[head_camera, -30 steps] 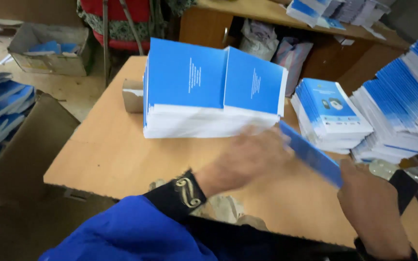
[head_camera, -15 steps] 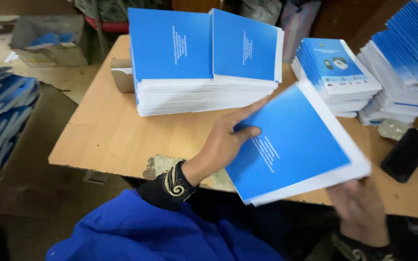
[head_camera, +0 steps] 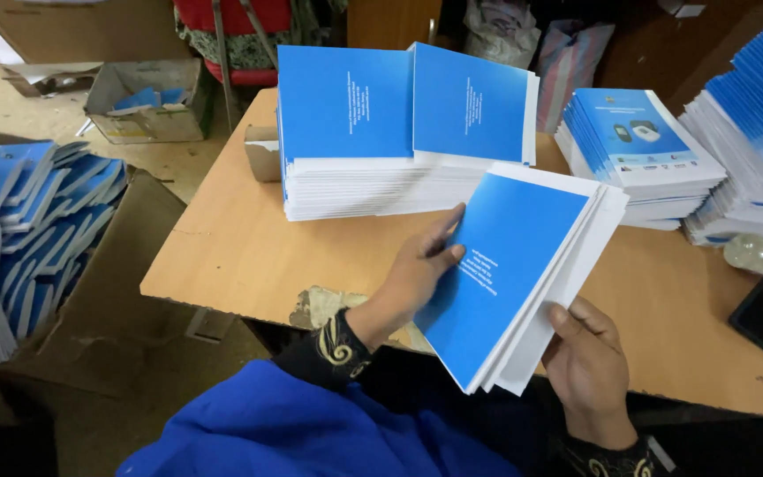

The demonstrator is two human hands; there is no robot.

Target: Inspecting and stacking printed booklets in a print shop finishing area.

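Blue-covered booklets (head_camera: 509, 274), a fanned bundle, sit between both hands over the table edge (head_camera: 222, 283). Left hand (head_camera: 412, 278) lies flat on the cover, fingers spread; right hand (head_camera: 589, 362) pinches the lower corner from underneath. Just beyond the hands sits a big stack (head_camera: 381, 168). Honestly, that loose fan looks ready to slide apart if the pinch slackens.
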